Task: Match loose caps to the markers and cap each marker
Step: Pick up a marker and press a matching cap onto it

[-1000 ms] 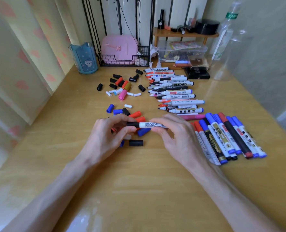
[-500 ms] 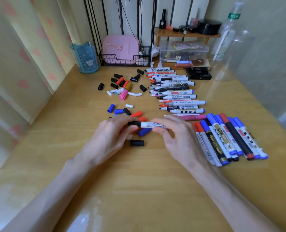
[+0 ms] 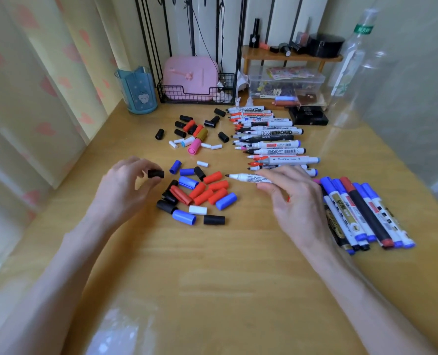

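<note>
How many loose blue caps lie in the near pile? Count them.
5: far-left cap, its neighbour cap, middle cap, right-edge cap, front cap. Red caps may hide more.

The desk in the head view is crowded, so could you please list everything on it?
uncapped markers: over a dozen, mostly white barrels, row at centre back
capped markers: about nine, blue, red and black caps, near right
near caps: about twenty, red, blue, black, white, near centre
far caps: about twenty, black, red, white, pink, gold, behind the near caps
cup: one, teal, back left
wire basket: one, black, back centre, holding a pink case
shelf: one, wooden, back right
bottle: one, clear, far right
table: one, wooden
left hand: pinches one black cap
right hand: grips one white marker, uncapped
</note>
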